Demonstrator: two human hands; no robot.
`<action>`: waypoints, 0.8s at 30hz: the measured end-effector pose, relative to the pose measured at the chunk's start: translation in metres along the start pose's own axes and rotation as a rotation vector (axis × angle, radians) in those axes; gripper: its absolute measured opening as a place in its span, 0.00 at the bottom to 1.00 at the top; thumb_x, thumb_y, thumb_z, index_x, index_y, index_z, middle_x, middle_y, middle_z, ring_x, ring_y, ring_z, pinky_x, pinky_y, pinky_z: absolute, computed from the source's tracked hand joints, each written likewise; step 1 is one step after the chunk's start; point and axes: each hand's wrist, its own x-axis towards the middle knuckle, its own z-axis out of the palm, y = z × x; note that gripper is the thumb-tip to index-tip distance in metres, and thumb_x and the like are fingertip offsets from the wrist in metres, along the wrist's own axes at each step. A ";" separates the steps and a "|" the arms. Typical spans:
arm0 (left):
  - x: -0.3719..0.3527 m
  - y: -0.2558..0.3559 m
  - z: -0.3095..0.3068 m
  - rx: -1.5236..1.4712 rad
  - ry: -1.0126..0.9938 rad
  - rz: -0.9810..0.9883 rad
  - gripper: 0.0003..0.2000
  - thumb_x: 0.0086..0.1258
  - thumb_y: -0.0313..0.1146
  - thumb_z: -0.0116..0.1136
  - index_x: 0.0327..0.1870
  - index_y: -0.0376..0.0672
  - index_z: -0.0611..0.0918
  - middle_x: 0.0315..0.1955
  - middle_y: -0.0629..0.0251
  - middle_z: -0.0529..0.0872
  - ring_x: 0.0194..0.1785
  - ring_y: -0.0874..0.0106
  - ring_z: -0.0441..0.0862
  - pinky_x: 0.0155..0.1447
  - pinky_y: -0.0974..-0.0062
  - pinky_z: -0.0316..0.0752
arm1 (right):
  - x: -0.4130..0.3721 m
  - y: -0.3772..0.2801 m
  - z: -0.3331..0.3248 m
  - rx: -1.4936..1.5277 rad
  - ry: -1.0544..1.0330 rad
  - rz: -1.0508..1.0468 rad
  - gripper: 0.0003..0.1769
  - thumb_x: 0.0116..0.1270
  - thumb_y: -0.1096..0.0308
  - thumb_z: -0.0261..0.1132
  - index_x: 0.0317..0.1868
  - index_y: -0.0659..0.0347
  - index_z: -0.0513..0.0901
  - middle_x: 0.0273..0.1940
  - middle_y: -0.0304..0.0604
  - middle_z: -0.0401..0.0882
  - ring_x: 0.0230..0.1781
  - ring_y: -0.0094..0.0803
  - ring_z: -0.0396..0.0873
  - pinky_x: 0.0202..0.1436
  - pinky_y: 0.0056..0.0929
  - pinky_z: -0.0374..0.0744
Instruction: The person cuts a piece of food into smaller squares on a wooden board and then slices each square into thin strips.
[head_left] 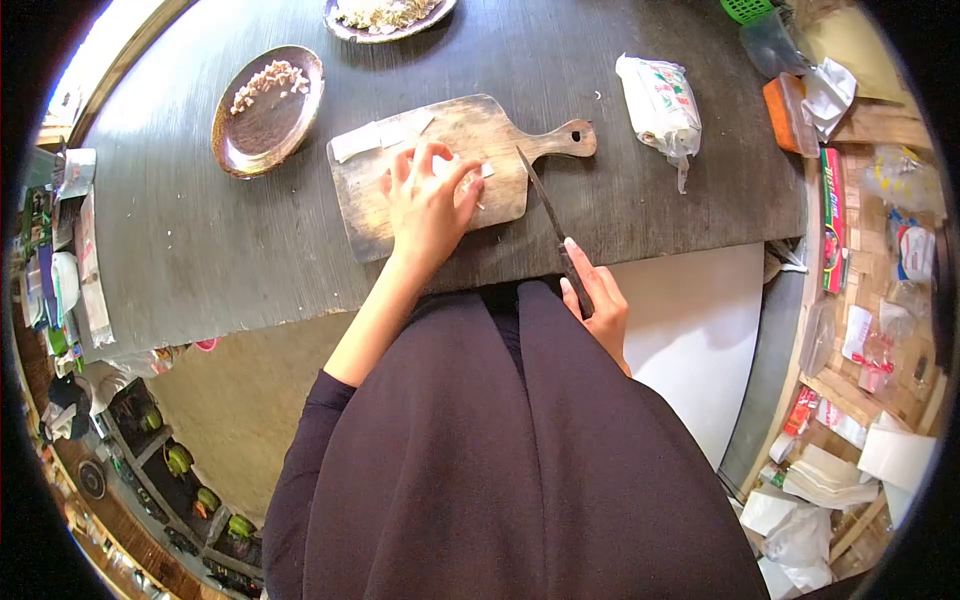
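My left hand (428, 205) is over the wooden cutting board (500, 125), its fingers bent and spread apart. Small white pieces of food (487, 170) show beside and between the fingers; whether the fingertips press on them is hard to tell. Flat white slices (382, 135) lie along the board's far left edge. In my right hand (600, 300) is a kitchen knife (545, 200), gripped by its dark handle. Its blade points up and left, with the tip near the base of the board's handle, and looks clear of the food.
A brown plate (262, 130) with chopped pinkish-brown pieces (270, 85) stands left of the board. Farther back is another plate (385, 36) holding pale shredded food. A white plastic packet (662, 105) lies to the right. Shelves with bags and boxes (832, 220) line the right side.
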 end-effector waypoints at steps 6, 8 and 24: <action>0.003 0.002 0.004 0.039 -0.055 0.020 0.07 0.64 0.42 0.73 0.42 0.62 0.90 0.52 0.75 0.82 0.61 0.60 0.73 0.62 0.53 0.63 | -0.001 -0.002 -0.002 0.019 0.016 0.008 0.32 0.65 0.80 0.70 0.70 0.53 0.83 0.44 0.46 0.86 0.36 0.37 0.81 0.43 0.34 0.82; 0.006 0.003 0.005 0.020 -0.050 0.015 0.06 0.64 0.41 0.73 0.40 0.61 0.90 0.52 0.75 0.82 0.62 0.60 0.73 0.62 0.53 0.63 | -0.001 -0.004 -0.003 0.026 0.015 0.016 0.31 0.65 0.80 0.70 0.70 0.53 0.83 0.45 0.46 0.86 0.36 0.37 0.81 0.44 0.34 0.82; -0.005 -0.050 -0.050 -0.330 0.149 -0.196 0.04 0.60 0.29 0.75 0.35 0.47 0.90 0.33 0.68 0.92 0.44 0.64 0.81 0.53 0.66 0.74 | 0.001 -0.011 0.004 -0.017 -0.268 -0.113 0.33 0.63 0.70 0.69 0.69 0.36 0.84 0.33 0.39 0.76 0.26 0.36 0.83 0.31 0.36 0.82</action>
